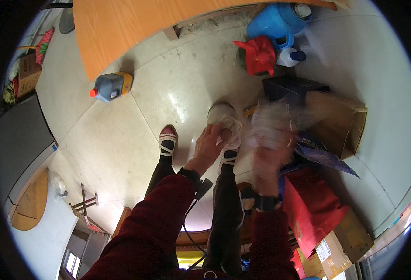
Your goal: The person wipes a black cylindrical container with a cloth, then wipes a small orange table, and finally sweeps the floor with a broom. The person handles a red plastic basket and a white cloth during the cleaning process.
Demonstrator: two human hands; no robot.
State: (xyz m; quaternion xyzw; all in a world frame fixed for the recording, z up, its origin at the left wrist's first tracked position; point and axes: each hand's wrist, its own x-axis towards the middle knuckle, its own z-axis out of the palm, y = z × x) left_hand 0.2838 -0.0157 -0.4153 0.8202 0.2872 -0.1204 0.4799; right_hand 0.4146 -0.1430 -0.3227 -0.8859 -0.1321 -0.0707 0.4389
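My left hand (207, 147) is in front of my right shoe, its fingers curled around whitish translucent plastic (236, 122) that looks like part of a thin bag. A brownish rounded shape at its fingertips is too unclear to name. Beyond these fingers a pale round-rimmed thing (221, 109) shows, partly hidden by the hand. To the right, my right hand (271, 157) is strongly blurred by motion. It grips a translucent plastic bag (275, 122), also smeared, in front of an open cardboard box (334, 122).
On the floor stand a grey-and-yellow jug with an orange cap (112, 86), a large blue jug (275, 24), a red plastic bag (261, 56) and a white bottle (287, 57). A red paper bag (313, 210) is at right. An orange wooden tabletop (128, 28) spans the top.
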